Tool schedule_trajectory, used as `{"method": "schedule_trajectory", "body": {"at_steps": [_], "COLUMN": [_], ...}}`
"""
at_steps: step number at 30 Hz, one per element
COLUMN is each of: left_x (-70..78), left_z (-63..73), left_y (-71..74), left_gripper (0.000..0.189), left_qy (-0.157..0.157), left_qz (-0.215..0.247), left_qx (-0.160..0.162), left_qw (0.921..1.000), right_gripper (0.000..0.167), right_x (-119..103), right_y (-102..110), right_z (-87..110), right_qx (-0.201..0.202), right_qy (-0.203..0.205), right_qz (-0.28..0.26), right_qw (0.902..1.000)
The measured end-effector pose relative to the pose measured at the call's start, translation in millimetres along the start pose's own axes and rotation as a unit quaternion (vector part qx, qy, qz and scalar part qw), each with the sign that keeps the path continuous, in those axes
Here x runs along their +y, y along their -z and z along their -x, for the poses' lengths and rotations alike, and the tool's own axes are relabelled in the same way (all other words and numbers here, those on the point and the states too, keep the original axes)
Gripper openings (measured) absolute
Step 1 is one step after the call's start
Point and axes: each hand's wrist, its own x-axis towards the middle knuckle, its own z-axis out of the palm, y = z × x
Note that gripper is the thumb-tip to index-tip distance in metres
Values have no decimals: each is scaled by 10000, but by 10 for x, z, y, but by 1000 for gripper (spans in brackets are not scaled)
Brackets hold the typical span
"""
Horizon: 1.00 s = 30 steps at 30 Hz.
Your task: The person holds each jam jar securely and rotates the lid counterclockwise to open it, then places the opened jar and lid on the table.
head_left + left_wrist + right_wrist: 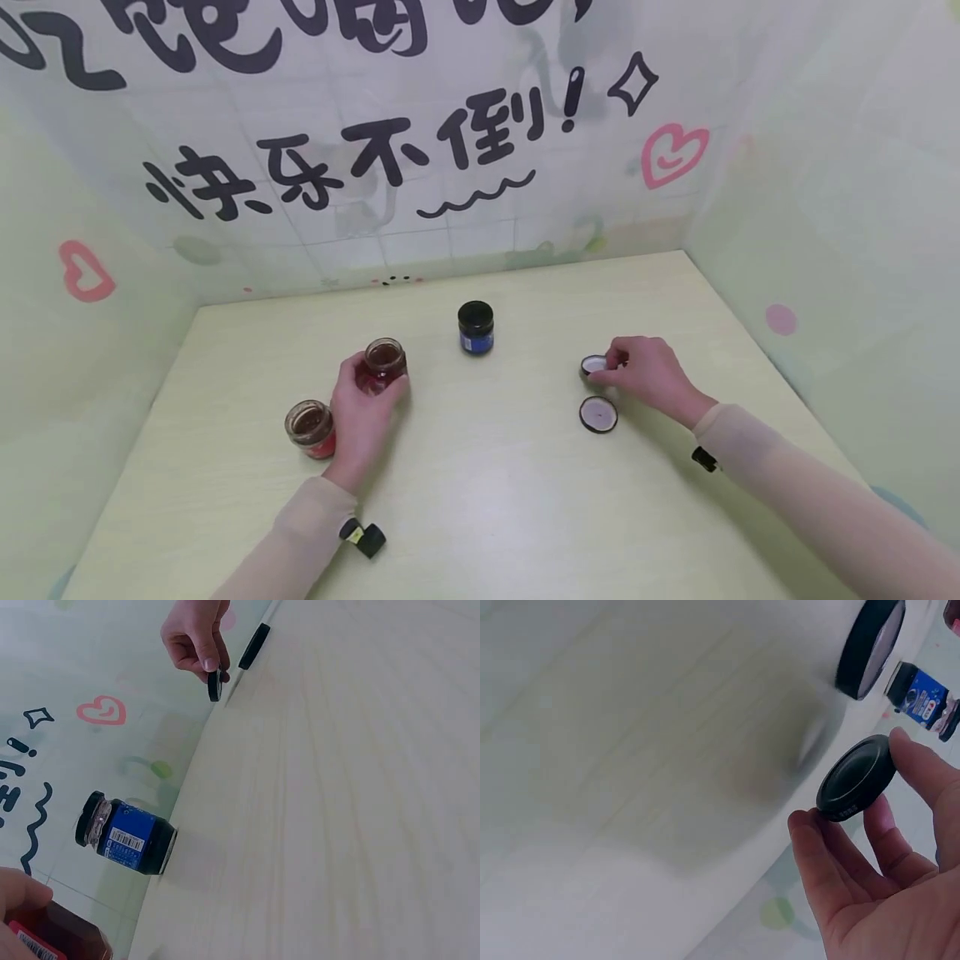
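In the head view my left hand grips an uncovered glass jar with dark red contents, fingers round its side. A second uncovered jar with a red label stands just left of that hand. Over at the right, my right hand pinches a jar lid by its edge, white inside facing up. The right wrist view shows the black outer face of this pinched lid between thumb and fingers. Another lid lies inside up on the table, close below the right hand.
A dark jar with a black lid and blue label stands at the back middle of the pale wooden table. Printed cloth walls with black lettering border the table behind and at both sides.
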Motion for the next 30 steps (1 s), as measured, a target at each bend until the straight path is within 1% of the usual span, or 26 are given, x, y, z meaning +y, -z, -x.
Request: {"method": "schedule_trajectory", "body": {"at_steps": [4, 9, 14, 17, 21, 23, 26, 30], "left_x": [-16, -37, -44, -39, -66, -90, -118, -149], "left_z": [-23, -51, -84, -99, -114, -118, -118, -110], "left_y": [-4, -13, -24, -37, -45, -45, -48, -47], "left_gripper": [65, 65, 65, 64, 63, 64, 64, 65], "left_qy": [96, 101, 164, 262, 313, 326, 347, 458], "left_qz": [53, 33, -66, -142, -196, -195, -193, -142], "left_qx": [113, 227, 382, 542, 682, 670, 637, 637], "left_qw": [9999, 9997, 9991, 9981, 9970, 9970, 9972, 9968], "right_gripper": [30, 44, 50, 54, 61, 61, 57, 51], "right_x": [92, 206, 277, 279, 276, 284, 305, 311], "right_y": [45, 87, 114, 136, 154, 151, 135, 130], "right_z": [5, 8, 11, 19, 24, 25, 16, -5], "right_qx": [115, 214, 276, 259, 65, -30, -108, -166], "right_qy": [12, 25, 53, 67, -11, -12, 56, 172], "right_qz": [-8, 159, 354, 425, 569, 707, 908, 991], "right_qw": [9999, 9996, 9990, 9987, 9984, 9975, 9958, 9948]}}
